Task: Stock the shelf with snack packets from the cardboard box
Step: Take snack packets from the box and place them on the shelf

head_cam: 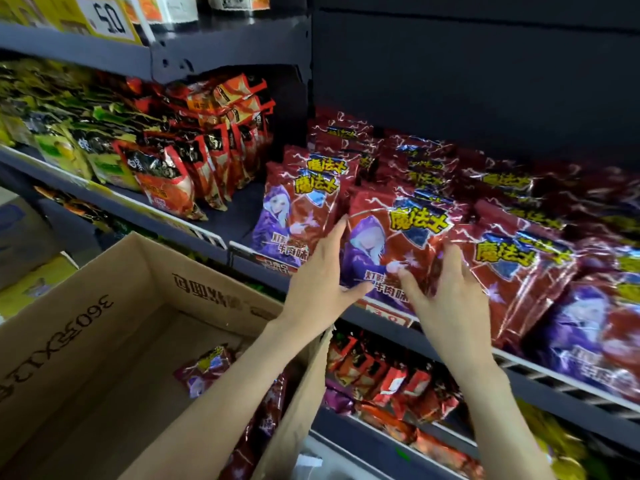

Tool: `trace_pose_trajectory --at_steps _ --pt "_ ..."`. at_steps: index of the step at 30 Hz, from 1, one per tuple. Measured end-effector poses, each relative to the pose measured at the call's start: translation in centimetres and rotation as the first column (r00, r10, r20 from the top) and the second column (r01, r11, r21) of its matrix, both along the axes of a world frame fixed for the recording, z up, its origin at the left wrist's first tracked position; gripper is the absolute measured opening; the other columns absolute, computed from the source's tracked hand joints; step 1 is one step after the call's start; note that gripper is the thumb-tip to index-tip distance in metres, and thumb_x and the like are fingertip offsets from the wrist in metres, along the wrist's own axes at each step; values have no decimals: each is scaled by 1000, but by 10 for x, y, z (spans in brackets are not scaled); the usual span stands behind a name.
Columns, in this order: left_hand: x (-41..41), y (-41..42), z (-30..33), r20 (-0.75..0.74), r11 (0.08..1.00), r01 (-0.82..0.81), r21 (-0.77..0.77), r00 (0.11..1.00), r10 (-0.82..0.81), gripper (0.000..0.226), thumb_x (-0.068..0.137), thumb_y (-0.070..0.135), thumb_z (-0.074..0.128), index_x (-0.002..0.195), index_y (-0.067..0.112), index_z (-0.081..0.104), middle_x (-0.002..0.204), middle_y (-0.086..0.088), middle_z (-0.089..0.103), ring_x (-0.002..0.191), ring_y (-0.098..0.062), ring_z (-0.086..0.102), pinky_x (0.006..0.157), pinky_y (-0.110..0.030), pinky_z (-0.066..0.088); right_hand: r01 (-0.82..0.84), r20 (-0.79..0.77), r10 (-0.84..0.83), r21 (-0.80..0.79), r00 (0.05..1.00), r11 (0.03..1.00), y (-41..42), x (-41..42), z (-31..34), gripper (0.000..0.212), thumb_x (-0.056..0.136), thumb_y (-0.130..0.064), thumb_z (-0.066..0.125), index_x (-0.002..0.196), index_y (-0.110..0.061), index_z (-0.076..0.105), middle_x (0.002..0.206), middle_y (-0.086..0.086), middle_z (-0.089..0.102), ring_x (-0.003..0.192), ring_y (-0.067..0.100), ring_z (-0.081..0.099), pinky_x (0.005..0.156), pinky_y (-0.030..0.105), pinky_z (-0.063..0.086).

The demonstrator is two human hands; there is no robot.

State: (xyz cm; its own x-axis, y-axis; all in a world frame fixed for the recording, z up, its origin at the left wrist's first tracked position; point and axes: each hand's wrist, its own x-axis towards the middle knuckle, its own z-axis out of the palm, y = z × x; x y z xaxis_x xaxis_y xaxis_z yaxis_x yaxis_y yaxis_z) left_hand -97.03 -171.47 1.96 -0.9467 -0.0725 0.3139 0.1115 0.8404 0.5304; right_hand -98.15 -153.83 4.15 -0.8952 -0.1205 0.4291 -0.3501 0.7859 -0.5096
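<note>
A red snack packet (388, 244) with a purple hooded figure stands at the front of the dark shelf (446, 337), in the middle row. My left hand (320, 282) presses its left edge, fingers spread. My right hand (446, 299) holds its lower right side, fingers curled against the foil. Rows of the same red packets (512, 258) fill the shelf to the left, right and behind. The open cardboard box (114, 296) sits lower left, with a few red packets (204, 370) lying inside.
On the shelf to the left stand orange-black packets (166, 181) and green ones (65, 150). A lower shelf holds small red packs (388, 379). A white wire rail (568, 382) runs along the shelf front. More boxes (31, 271) stand at far left.
</note>
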Motion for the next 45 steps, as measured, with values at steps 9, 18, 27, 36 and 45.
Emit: trace_pose_trajectory --at_steps 9,18,27,36,45 --pt "-21 10 23 -7 996 19 91 1000 -18 109 78 37 75 151 20 -5 155 0 25 132 -17 42 100 -29 41 -143 131 177 -231 975 962 -3 -38 13 60 89 -38 59 134 -9 33 97 2 62 82 19 60 67 28 45" --pt "0 12 17 -10 995 -62 -78 998 61 112 78 59 64 149 21 -14 144 -1 43 101 -17 64 69 -18 44 -28 41 27 19 999 999 -2 -4 -4 42 91 -32 59 109 2 42 78 0 41 54 1 32 44 15 21" --pt "-19 20 19 13 989 -95 -116 995 97 110 82 50 65 149 16 -15 87 0 59 65 -10 50 64 -21 43 -78 140 123 -287 982 955 -5 -18 -3 47 88 -19 67 124 -8 40 82 -13 53 62 -4 50 57 2 39" --pt "-4 16 15 32 963 -145 -225 987 156 108 81 57 62 150 18 -12 141 -4 43 102 -19 63 68 -21 43 -29 78 31 -30 997 999 -10 -10 -18 40 85 -17 70 109 0 42 107 14 50 80 27 52 51 14 30" --pt "8 -12 23 -376 973 -144 -182 924 66 42 90 35 59 124 11 57 100 0 63 64 -7 61 47 -16 41 5 -311 -45 -129 949 992 1 16 -3 34 94 -21 59 118 2 52 110 15 56 95 25 56 75 31 50"
